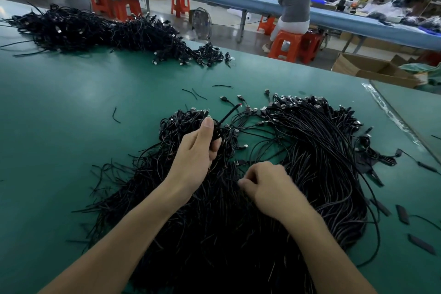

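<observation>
A big heap of black USB cables [310, 150] covers the green table [83, 107] in front of me. My left hand [198, 153] grips a coiled black cable bundle [220, 131] above the heap, thumb up along it, with one cable end sticking out toward the upper right. My right hand [267, 184] hovers low over the heap with fingers curled, pinching at thin black strands; what lies between the fingertips is too dark to make out.
A second pile of black cables [95, 31] lies at the table's far left. Short loose ties [191, 93] are scattered mid-table. Dark strips [403, 215] lie at the right. Beyond the table, a person sits on an orange stool [286, 45]; cardboard boxes [372, 69] stand on the floor.
</observation>
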Motion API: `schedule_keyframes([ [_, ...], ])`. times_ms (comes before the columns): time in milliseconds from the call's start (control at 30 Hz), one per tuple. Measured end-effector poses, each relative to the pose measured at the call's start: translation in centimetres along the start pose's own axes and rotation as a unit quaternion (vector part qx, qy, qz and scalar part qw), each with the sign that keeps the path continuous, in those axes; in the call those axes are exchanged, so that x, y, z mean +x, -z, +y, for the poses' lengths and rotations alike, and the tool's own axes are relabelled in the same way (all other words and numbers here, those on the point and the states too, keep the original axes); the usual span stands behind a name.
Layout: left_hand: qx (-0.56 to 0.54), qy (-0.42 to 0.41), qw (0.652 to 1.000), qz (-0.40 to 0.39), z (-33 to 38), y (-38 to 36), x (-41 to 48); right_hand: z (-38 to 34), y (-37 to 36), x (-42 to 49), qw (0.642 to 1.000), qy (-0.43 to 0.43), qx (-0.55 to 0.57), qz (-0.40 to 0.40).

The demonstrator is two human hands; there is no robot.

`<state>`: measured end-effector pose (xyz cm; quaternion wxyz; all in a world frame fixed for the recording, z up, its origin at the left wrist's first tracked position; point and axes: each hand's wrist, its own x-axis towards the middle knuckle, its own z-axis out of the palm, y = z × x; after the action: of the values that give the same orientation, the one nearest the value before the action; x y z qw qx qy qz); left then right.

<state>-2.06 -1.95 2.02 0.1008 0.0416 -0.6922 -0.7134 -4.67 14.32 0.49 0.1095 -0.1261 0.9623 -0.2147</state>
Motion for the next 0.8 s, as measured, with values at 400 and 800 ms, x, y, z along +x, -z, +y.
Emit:
schedule_keyframes([
  [400,-0.028,-0.002,0.989,-0.145,0.9,-1.3,-1.0,-2.9,4.5,-2.9,0.937,0.193,0.265,0.122],
  [800,-0.056,-0.093,0.992,-0.065,0.9,-1.3,-1.3,-4.0,4.7,-3.7,0.953,0.219,0.09,0.191],
])
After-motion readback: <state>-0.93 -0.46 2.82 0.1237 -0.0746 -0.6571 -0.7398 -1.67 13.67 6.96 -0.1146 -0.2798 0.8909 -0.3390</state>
